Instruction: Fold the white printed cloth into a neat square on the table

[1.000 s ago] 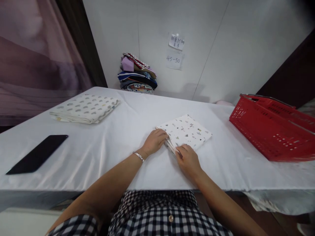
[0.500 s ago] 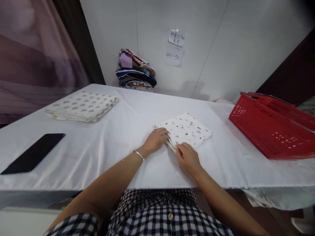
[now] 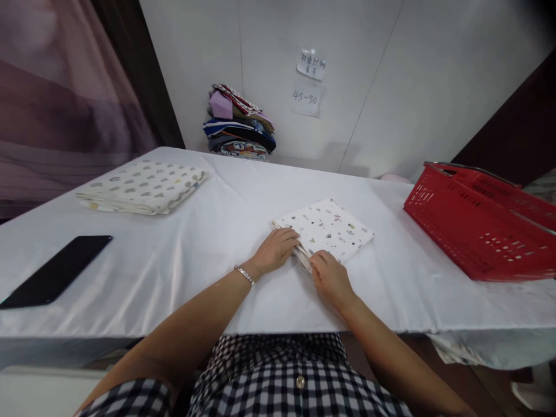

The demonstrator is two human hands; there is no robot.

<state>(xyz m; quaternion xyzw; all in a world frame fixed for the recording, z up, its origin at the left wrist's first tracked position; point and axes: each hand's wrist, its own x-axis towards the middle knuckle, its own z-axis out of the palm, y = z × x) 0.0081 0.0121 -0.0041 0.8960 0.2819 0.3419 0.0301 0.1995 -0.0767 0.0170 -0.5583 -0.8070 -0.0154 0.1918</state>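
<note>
Since a second ago nothing has shifted: the left hand (image 3: 277, 249) and right hand (image 3: 330, 276) stay curled, pinching the folded white speckled cloth's (image 3: 326, 229) near edge.

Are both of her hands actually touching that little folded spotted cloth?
Touching. The head view shows the left hand and right hand resting fingers on the folded cloth's near edge.

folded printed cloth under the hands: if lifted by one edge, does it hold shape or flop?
The folded cloth would likely flop: it is thin fabric in several loose layers, visible at the edge where the left hand and right hand touch it. It is probably light for its size. Pushed, it may drag the smooth white table cover, which already wrinkles, rather than slide cleanly.
</note>
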